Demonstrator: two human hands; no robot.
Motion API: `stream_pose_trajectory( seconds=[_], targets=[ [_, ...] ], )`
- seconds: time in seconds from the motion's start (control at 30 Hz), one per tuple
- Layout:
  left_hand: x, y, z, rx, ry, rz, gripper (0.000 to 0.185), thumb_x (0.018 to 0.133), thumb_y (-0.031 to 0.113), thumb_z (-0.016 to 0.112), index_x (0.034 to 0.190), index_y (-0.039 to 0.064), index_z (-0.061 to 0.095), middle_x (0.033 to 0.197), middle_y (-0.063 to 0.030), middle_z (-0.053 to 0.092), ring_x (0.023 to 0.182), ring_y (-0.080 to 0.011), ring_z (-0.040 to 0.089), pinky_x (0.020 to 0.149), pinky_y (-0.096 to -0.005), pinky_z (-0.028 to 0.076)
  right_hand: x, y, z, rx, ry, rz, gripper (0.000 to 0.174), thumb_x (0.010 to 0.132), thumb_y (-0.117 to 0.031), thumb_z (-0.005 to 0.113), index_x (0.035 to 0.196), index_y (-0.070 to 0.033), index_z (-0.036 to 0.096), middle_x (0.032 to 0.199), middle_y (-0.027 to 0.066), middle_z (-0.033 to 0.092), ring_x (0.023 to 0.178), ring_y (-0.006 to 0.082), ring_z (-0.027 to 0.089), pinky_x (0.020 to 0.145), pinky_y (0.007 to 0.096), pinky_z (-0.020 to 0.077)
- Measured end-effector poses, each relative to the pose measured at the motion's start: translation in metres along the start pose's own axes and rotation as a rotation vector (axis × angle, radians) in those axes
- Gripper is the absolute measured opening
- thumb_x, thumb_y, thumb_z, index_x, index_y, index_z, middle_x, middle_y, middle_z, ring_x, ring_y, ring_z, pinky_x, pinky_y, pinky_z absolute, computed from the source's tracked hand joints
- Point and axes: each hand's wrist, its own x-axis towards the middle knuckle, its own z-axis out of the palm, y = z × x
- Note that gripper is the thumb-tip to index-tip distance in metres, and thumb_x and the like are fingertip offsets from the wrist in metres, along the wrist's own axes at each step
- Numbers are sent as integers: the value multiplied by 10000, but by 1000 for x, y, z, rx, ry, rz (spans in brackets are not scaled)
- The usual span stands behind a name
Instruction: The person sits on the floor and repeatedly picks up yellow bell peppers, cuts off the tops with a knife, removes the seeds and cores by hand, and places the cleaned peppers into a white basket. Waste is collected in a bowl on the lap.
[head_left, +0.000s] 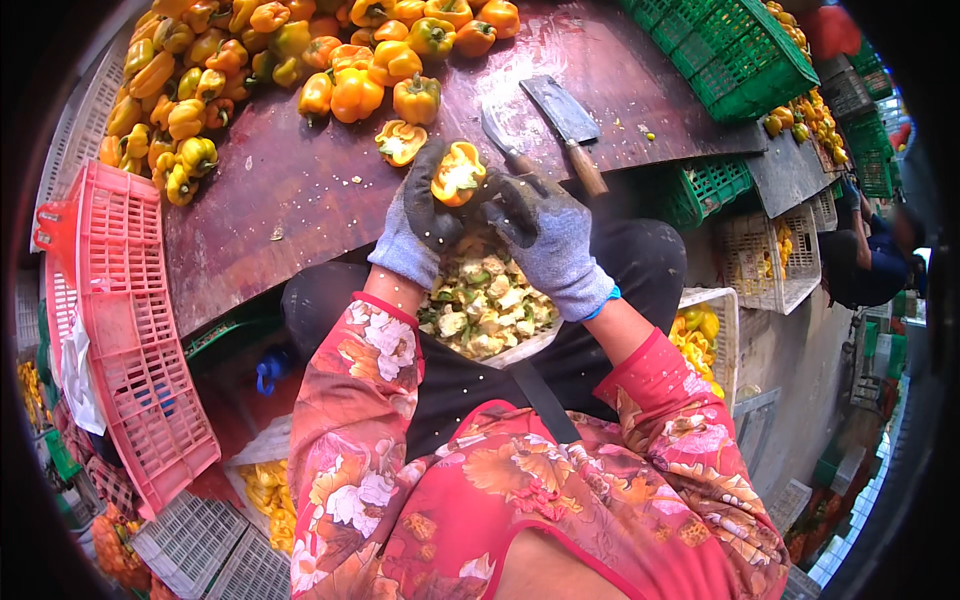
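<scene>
My left hand (424, 202), in a grey glove with a dark palm, holds a cut orange-yellow bell pepper piece (457, 174), its pale inside facing up. Close beside it on the right is my right hand (536, 214), gloved alike, fingers curled; whether it grips anything is hidden. Below both hands, a container on my lap holds pepper cores and seeds (487, 304). Another cut pepper piece (400, 142) rests on the reddish table (300, 202), near whole peppers (356, 95). A curved knife (501, 135) and a cleaver (564, 112) lie beyond my right hand, wooden handles towards me.
Piled yellow-orange peppers (187, 116) cover the table's far left. A pink crate (142, 330) stands left, a green crate (724, 60) at the far right. Crates of yellow pepper pieces (697, 337) flank me. Another person (874, 251) sits at the right.
</scene>
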Motion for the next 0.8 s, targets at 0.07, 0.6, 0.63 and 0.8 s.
stream_pose_trajectory(
  seconds=[0.07,0.6,0.63,0.8],
  targets=[
    [1,-3,-8,-29,-54,-23,460,975,420,551,1203,21,574,1087,-164,663,963,-307,656,853,-445,546,7,4,-8,-50,-65,-187,371,784,-213,728,1134,-108,662,1068,108,657,1003,354,624,925,438,484],
    [-10,-26,-4,421,85,32,225,960,251,619,1089,66,608,929,-63,653,773,-170,656,644,-308,565,-20,28,32,17,-307,-69,276,849,-175,660,1088,-57,587,955,177,634,829,377,640,705,453,512],
    [-10,-28,-4,454,109,34,217,969,237,607,1100,64,613,932,-66,664,765,-169,666,640,-309,575,-23,31,34,14,-341,-87,277,849,-176,659,1088,-57,587,948,175,635,827,379,639,703,455,511],
    [-15,-27,-2,606,1,12,221,979,244,585,1020,29,615,880,-64,668,743,-143,643,653,-263,536,-22,43,24,79,-442,-129,266,827,-188,661,1027,-26,591,845,197,635,787,395,632,695,474,496]
  ],
)
